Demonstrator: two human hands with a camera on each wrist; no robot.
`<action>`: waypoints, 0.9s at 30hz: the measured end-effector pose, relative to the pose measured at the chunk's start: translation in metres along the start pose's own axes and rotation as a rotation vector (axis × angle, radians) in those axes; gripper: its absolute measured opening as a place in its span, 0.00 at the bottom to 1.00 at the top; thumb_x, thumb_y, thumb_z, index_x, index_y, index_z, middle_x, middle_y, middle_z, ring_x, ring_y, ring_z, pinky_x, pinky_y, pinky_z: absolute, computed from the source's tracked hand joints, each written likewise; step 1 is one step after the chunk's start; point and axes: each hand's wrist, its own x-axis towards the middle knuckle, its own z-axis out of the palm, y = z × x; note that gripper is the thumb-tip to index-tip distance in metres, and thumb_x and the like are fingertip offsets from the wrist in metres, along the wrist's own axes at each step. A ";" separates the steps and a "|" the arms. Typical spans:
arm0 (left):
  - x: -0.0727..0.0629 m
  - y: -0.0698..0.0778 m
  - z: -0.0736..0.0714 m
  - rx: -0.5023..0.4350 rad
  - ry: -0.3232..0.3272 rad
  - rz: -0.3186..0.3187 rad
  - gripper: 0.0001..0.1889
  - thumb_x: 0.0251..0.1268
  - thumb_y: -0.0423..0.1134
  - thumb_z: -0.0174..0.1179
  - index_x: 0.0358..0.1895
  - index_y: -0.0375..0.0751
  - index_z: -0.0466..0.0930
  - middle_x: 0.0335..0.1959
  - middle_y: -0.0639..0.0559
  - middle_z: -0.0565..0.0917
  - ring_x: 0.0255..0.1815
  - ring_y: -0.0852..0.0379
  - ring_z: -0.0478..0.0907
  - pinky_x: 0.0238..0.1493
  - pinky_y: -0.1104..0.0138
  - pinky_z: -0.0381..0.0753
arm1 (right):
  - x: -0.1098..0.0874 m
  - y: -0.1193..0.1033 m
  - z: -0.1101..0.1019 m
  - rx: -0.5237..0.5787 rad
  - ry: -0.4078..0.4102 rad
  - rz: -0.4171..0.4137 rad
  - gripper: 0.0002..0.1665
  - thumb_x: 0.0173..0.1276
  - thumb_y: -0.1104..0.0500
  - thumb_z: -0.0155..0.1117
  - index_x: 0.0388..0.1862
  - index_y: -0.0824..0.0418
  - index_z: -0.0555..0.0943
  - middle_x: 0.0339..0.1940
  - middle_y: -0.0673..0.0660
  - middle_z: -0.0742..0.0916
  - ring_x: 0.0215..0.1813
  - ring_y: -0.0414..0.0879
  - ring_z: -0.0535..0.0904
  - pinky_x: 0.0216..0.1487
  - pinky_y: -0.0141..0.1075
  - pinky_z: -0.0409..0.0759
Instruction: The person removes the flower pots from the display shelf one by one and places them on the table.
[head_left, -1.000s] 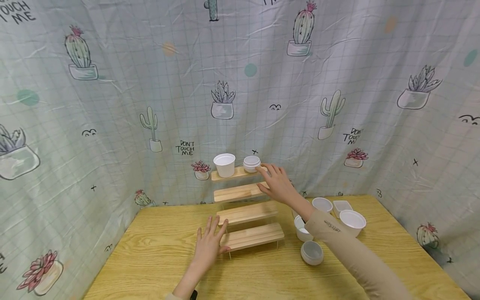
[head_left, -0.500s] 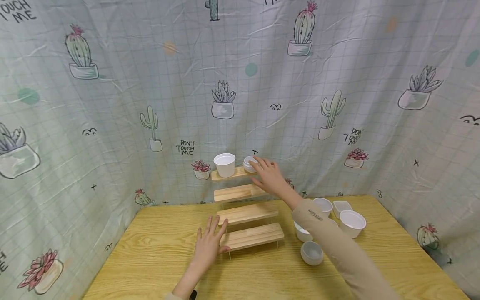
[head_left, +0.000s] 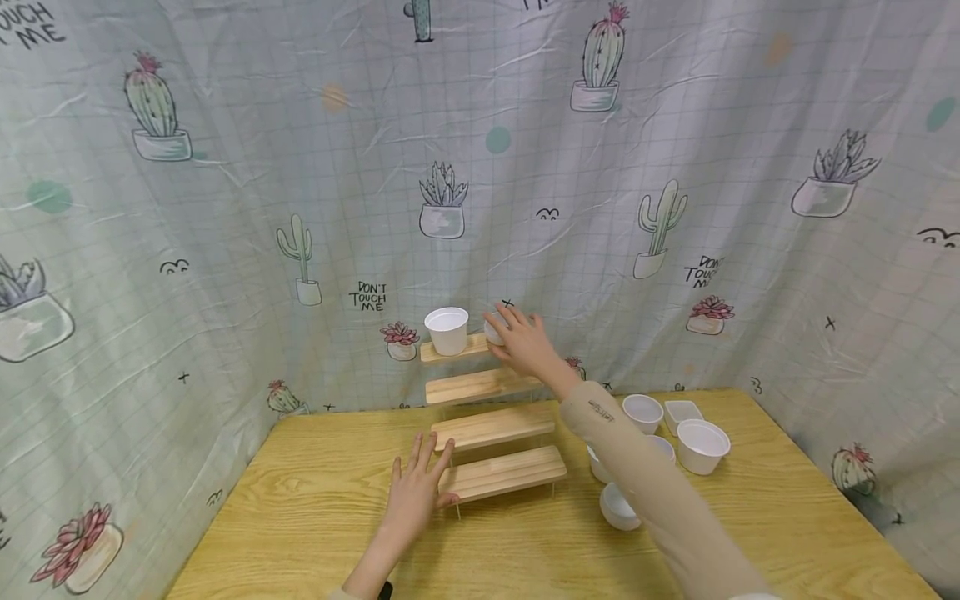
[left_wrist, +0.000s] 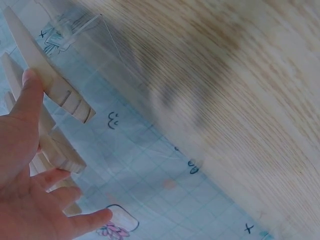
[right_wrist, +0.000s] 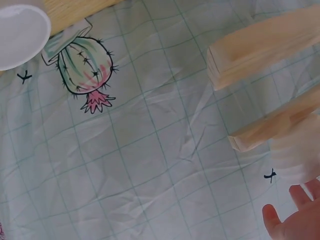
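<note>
A wooden stand (head_left: 498, 427) with stepped shelves stands in the middle of the table. On its top shelf are a white cup (head_left: 447, 332) at the left and a small white bowl (head_left: 492, 335) to its right. My right hand (head_left: 523, 346) reaches over this bowl and partly hides it. In the right wrist view, the fingers (right_wrist: 300, 196) lie close beside the bowl (right_wrist: 297, 156), with a gap showing. My left hand (head_left: 414, 492) rests spread against the stand's left end. Its thumb (left_wrist: 31, 92) touches the lowest board (left_wrist: 55, 82) in the left wrist view.
Right of the stand, several white containers sit on the wooden table (head_left: 300, 500): a cup (head_left: 702, 447), a rectangular tub (head_left: 682, 412), another cup (head_left: 642, 411) and a rounded bowl (head_left: 618, 508). A cactus-print curtain (head_left: 360, 167) hangs close behind.
My right hand has moved left from the bowl's right side to over it, covering more of the bowl. The left hand and the stand keep their places.
</note>
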 end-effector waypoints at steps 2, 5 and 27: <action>0.000 0.000 0.000 0.003 0.003 0.002 0.44 0.38 0.57 0.62 0.65 0.49 0.61 0.66 0.41 0.62 0.66 0.38 0.58 0.53 0.38 0.66 | 0.002 -0.001 0.000 0.004 -0.018 0.003 0.31 0.66 0.48 0.51 0.67 0.52 0.60 0.69 0.59 0.64 0.69 0.55 0.58 0.59 0.61 0.63; 0.000 0.000 0.001 0.007 0.008 0.005 0.43 0.38 0.57 0.62 0.65 0.49 0.61 0.65 0.41 0.62 0.66 0.38 0.58 0.53 0.38 0.66 | 0.004 -0.001 0.000 0.008 -0.051 0.009 0.32 0.67 0.48 0.50 0.68 0.51 0.59 0.69 0.59 0.63 0.70 0.55 0.57 0.60 0.62 0.60; 0.000 0.001 -0.001 0.010 0.000 0.003 0.43 0.39 0.56 0.62 0.65 0.49 0.61 0.66 0.40 0.62 0.67 0.39 0.58 0.53 0.38 0.67 | 0.012 0.002 0.002 -0.051 -0.149 0.047 0.30 0.68 0.46 0.47 0.68 0.45 0.57 0.70 0.59 0.62 0.69 0.58 0.57 0.63 0.63 0.57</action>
